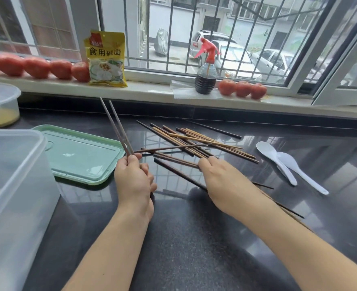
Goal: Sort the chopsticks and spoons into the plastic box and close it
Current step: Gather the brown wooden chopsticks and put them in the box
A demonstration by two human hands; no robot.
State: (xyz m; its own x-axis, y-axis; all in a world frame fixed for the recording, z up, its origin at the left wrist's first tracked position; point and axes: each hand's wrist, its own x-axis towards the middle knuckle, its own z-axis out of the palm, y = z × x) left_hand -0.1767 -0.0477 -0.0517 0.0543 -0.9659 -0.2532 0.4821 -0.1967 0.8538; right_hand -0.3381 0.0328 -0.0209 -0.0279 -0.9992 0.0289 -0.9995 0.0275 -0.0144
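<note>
While the left hand [134,181] pinches two grey chopsticks [116,127] upright, apparently a matched pair, the right hand [221,181] pinches dark chopsticks [177,172] from the pile [196,141] mid-tabletop. Box [16,185] waits at the left edge with its lid [79,154] off beside it for loading.

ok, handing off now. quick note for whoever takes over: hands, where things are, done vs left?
Left hand: grip on two grey chopsticks, raised.
Right hand: on the pile of brown wooden chopsticks on the dark countertop, fingers curled on some; grip unclear.
Two white plastic spoons: on the counter, right of the pile.
Clear plastic box: open, far left; a few pale sticks seem to lie inside.
Green lid: flat on the counter beside it.
Done: little. Left: most chopsticks, both spoons, closing.
</note>
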